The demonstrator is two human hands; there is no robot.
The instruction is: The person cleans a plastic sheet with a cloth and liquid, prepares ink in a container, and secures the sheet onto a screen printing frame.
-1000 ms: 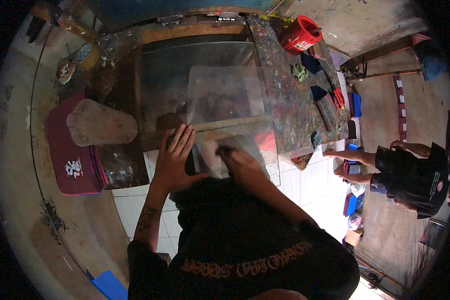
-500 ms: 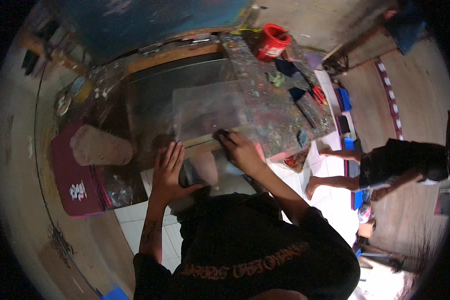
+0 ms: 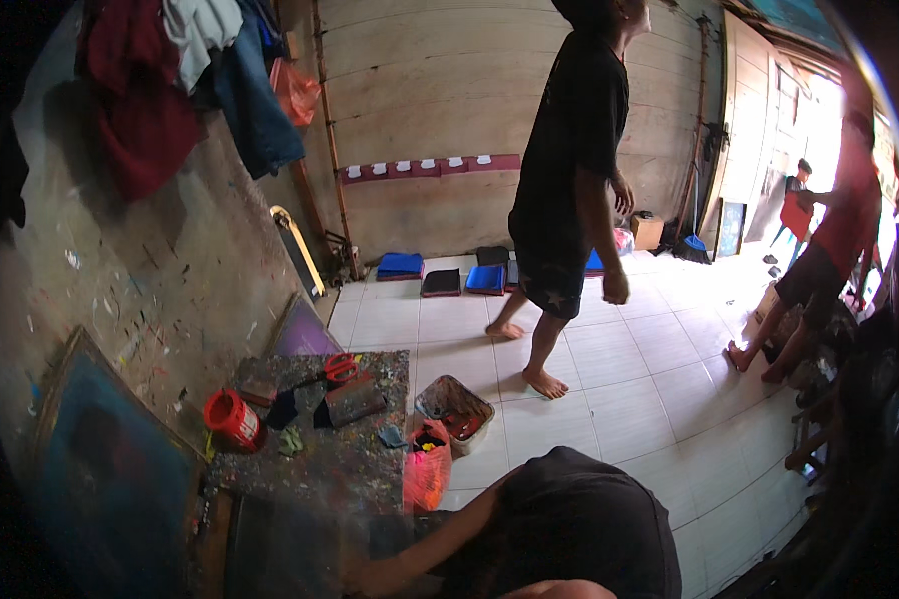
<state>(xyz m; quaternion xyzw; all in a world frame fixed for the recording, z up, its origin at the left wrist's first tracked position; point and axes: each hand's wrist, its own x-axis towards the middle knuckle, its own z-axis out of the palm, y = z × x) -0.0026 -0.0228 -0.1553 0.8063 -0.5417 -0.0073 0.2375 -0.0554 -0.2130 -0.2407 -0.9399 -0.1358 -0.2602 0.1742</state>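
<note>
My right arm reaches toward the lower left, and my right hand [image 3: 368,571] rests low over the dim screen frame and clear sheet [image 3: 270,549] at the bench's near end; its fingers are too dark to read. My left hand is out of sight. Farther along the paint-spattered bench [image 3: 290,469] lie red scissors [image 3: 342,367], a red paint tub [image 3: 232,417], dark scrapers [image 3: 355,399] and a green rag [image 3: 291,441].
A barefoot person [image 3: 569,170] walks on the tiles; others [image 3: 829,230] are by the bright doorway. Bags [image 3: 425,474], a tray [image 3: 454,409] and several coloured stacks [image 3: 400,267] lie on the floor. Screens [image 3: 110,469] lean on the left wall beneath hanging clothes [image 3: 145,90].
My view has swung up and to the right, from the bench to the room. My left hand has left the view, and the person in black has moved upright along the floor.
</note>
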